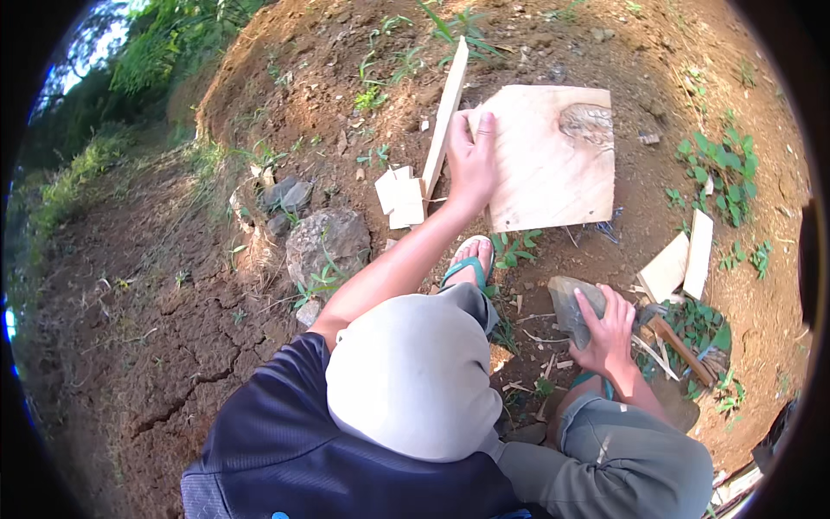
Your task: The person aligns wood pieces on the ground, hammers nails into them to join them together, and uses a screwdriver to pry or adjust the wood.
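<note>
My left hand (pixel 473 169) grips the left edge of a pale, squarish wooden board (pixel 549 173), the thumb over its face and the other fingers partly hidden. The board has a dark knot near its upper right corner. Beside that hand, a long thin wooden strip (pixel 447 108) leans up and away. Lower right, my right hand (pixel 608 333) is closed over a grey, blocky stone (pixel 571 307), fingers spread across its top and right side. Just right of this hand is a tool with a wooden handle (pixel 683 350); its head is partly hidden.
Small wood offcuts (pixel 400 197) lie left of the board. Two more pale pieces (pixel 699 255) rest at right among green weeds (pixel 722 173). A large rock (pixel 328 246) sits left of my sandalled foot (pixel 471 259). Wood chips litter the cracked brown soil (pixel 190 363).
</note>
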Motion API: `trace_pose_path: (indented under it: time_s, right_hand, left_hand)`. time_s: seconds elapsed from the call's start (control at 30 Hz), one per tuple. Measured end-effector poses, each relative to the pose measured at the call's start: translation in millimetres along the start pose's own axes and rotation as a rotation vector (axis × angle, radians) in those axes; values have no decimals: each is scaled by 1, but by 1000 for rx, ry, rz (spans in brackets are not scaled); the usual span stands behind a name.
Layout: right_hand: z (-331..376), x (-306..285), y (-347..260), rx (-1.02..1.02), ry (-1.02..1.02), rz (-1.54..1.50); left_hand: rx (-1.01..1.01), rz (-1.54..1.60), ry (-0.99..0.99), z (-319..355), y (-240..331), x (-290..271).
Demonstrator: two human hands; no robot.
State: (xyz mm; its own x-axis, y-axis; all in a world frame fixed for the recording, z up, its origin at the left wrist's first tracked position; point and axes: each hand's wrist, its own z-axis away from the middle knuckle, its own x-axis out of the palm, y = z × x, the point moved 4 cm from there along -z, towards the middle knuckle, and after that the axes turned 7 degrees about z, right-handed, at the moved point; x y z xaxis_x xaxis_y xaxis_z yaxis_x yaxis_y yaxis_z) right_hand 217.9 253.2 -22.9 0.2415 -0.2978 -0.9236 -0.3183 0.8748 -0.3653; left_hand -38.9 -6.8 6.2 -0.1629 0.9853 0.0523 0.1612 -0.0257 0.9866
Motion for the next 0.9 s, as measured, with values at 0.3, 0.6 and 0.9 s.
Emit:
trace_pose_path:
  time_s: [0.3, 0.6, 0.9]
  right_hand:
    - [-47, 3, 2, 78, 27, -131]
    - [-106, -20, 60, 111, 316, -30]
    - [-112, 15, 59, 147, 283, 54]
  left_hand:
    - [17, 24, 4, -18, 8, -11]
    - [-40, 47, 19, -19, 0, -2]
    - [25, -56, 5, -13, 7, -3]
